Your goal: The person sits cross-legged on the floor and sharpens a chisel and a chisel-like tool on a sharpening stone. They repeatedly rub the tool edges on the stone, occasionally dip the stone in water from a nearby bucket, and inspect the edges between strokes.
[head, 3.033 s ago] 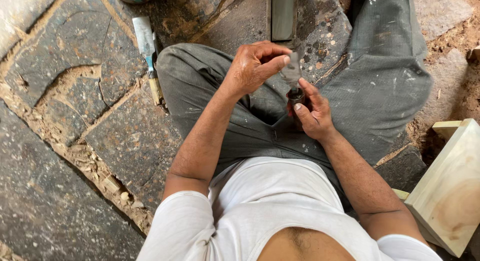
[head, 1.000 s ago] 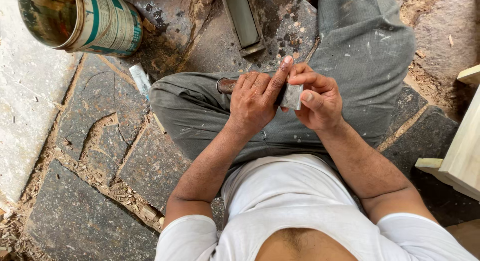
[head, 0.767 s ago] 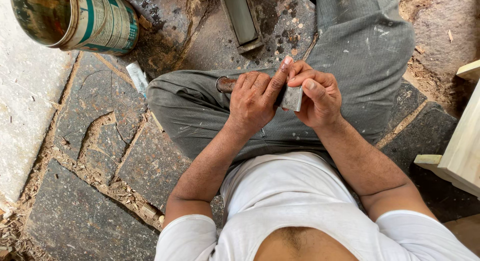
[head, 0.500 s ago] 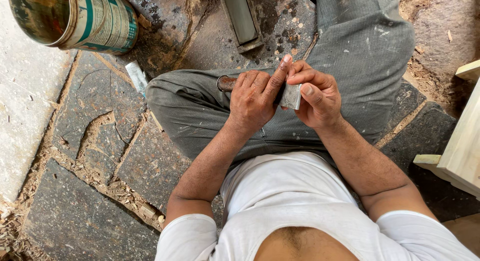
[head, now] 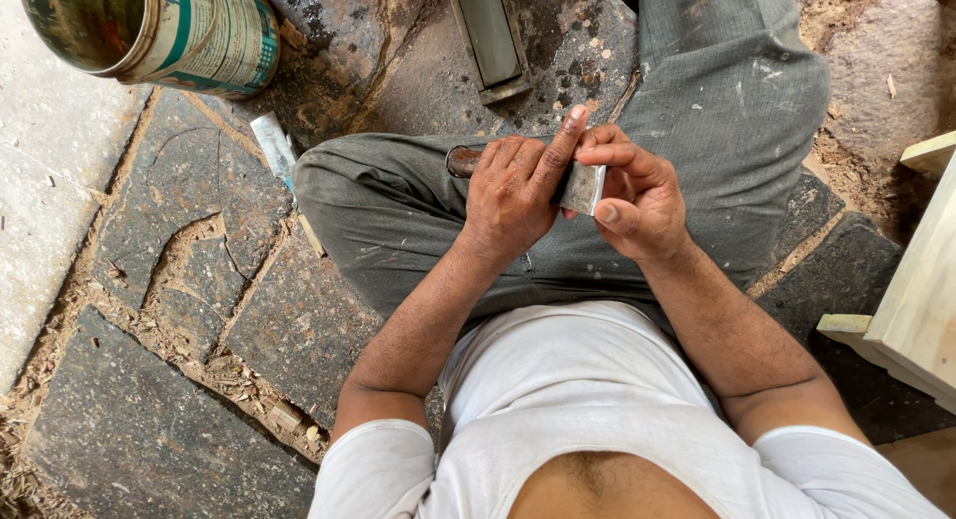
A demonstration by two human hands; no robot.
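Item: flat grey metal blade point(head: 581, 187), rectangular, dull sheen, held over our lap; its long axis runs up and away from us, a brown handle-like end point(head: 462, 160) showing behind the knuckles; right hand point(head: 637, 200) pinches it, fingers closed; left hand point(head: 513, 185) wraps it, forefinger laid along the face; nearby, paint-stained tin can point(head: 159, 31) on stone floor point(head: 149, 419).

We see a floor point(head: 149, 399) of dark, cracked stone slabs with wood shavings packed into the joints. A paint-stained tin can point(head: 159, 31) lies tilted at upper left, and pale wooden furniture point(head: 921, 280) edges in at right under soft daylight.
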